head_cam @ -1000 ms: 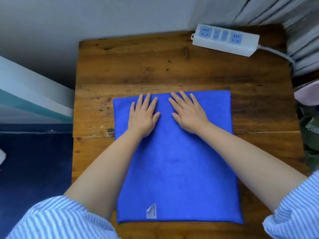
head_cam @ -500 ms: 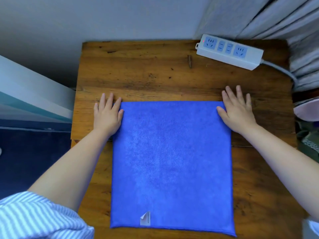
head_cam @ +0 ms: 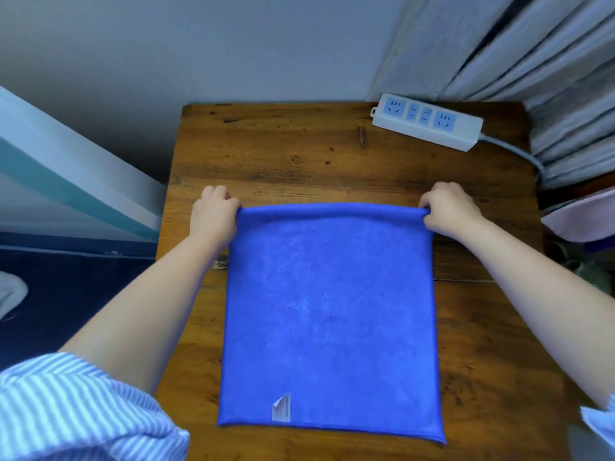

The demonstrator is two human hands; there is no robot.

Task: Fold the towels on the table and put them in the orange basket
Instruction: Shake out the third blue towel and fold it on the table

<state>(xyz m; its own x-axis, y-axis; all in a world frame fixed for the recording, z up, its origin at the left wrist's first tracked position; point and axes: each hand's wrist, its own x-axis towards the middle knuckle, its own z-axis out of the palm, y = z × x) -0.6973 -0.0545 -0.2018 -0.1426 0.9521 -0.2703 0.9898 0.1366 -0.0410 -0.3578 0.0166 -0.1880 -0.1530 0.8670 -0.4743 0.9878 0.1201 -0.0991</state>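
A blue towel (head_cam: 329, 314) lies spread on the wooden table (head_cam: 299, 161), with a small white label (head_cam: 282, 407) near its front edge. My left hand (head_cam: 214, 212) pinches the towel's far left corner. My right hand (head_cam: 447, 211) pinches the far right corner. The far edge between them is lifted slightly and rolled toward me. No orange basket is in view.
A white power strip (head_cam: 427, 121) with a grey cable lies at the table's far right corner. Grey curtains (head_cam: 532, 61) hang at the right. A pale pink object (head_cam: 585, 216) sits just off the table's right edge. A dark blue floor lies to the left.
My hands slid apart from the towel's middle to its far corners, lay flat there, and now have curled to pinch the corners and lift the far edge.
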